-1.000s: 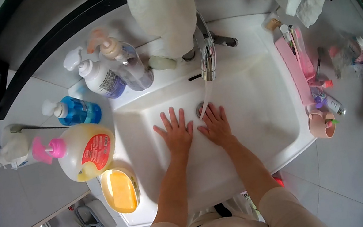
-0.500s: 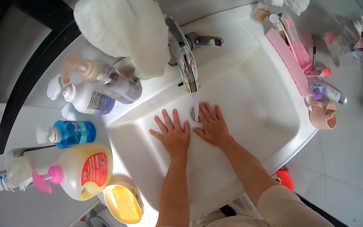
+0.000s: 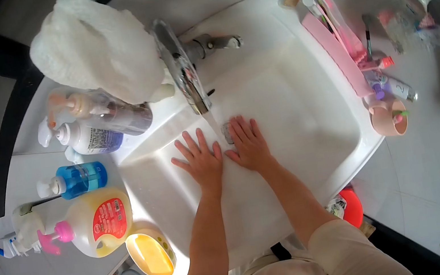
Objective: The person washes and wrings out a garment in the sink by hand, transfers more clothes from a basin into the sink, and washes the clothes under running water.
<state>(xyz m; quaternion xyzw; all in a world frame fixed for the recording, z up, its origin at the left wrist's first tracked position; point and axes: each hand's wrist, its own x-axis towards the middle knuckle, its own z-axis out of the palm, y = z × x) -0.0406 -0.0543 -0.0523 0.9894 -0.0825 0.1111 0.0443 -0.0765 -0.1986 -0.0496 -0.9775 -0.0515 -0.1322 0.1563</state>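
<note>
Holding nothing, the left hand (image 3: pixel 204 166) and right hand (image 3: pixel 252 148) spread palm-down in the white washbasin (image 3: pixel 299 107), each grip stretched flat, apparently parted so water (image 3: pixel 213 125) from the chrome tap (image 3: pixel 182 68) near twelve o'clock falls between them, a blue pump bottle (image 3: pixel 84 178) handy at nine.

No text is legible, neither on the red label (image 3: pixel 108 218) of the yellow bottle (image 3: pixel 85 228) nor on the white bottle (image 3: pixel 89 140).

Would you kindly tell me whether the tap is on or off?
The tap is on: a pale stream of water shows below its spout, falling into the sink.
</note>
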